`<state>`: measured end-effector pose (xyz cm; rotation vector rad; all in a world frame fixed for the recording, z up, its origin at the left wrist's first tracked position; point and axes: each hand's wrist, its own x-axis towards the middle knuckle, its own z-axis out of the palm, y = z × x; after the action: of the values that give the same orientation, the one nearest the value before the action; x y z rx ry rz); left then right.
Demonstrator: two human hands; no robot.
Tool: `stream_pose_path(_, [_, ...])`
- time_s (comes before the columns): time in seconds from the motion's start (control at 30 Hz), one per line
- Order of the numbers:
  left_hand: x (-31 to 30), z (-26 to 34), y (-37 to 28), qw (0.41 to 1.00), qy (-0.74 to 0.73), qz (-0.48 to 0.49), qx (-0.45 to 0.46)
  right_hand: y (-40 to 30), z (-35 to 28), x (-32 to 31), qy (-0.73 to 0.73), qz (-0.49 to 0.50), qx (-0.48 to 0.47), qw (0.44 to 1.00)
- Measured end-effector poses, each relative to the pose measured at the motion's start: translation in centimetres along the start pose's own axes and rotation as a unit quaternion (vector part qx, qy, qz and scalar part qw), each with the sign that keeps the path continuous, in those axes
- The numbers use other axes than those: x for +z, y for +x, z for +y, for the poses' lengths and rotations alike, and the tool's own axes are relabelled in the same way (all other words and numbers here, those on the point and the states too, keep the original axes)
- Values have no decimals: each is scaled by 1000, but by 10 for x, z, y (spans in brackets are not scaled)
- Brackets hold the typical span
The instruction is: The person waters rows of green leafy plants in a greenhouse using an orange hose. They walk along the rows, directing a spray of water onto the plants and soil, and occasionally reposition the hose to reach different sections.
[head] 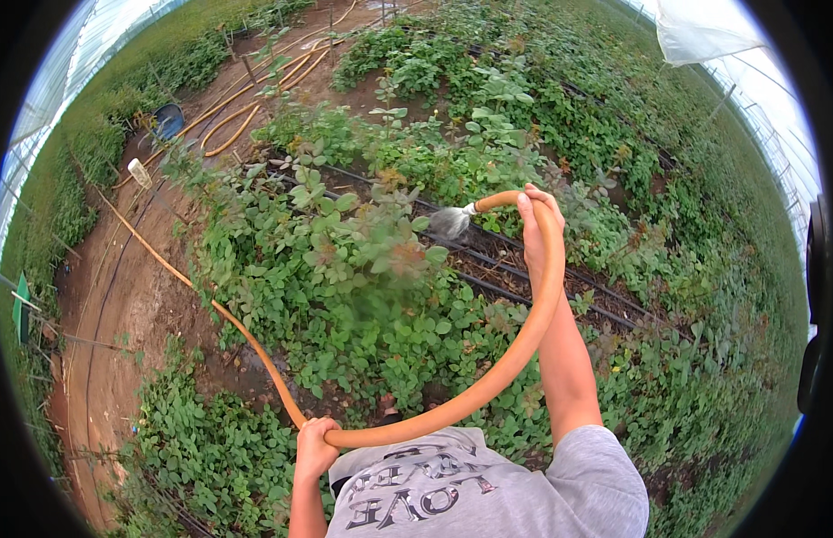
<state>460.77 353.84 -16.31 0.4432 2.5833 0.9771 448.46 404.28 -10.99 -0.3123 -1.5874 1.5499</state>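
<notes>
A thick orange hose curves in front of my body from one hand to the other. My left hand grips it at waist height, near the front of my grey shirt. Farther out, my right hand is closed around the hose just behind its bent end. A white nozzle sits on that end, pointing left. Spray fans out of it over leafy green plants, which look like rose bushes. Beneath the spray, black drip lines run along the soil bed.
From my left hand the hose trails across a dirt path at left. More orange hose lies coiled farther up the path. A blue container and a white bottle on a stake stand beside it. Plastic sheeting hangs at upper right.
</notes>
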Motion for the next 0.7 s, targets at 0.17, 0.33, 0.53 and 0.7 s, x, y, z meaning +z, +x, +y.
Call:
stream_pose_path(0.17, [1,-7,-1,1000,-21,19,-7,14,11,25,-23,-33,18,999])
stream_pose_path(0.33, [0,-3,1,999,-29,33,-21,21,26,45,-98,-28,-47,994])
stream_pose_path(0.53, [6,-19,2,998,-57,27,-29,33,11,98,-3,-90,-37,995])
stream_pose_path(0.7, [4,-13,10,996,-67,49,-23,46,17,115,-36,-102,-44,993])
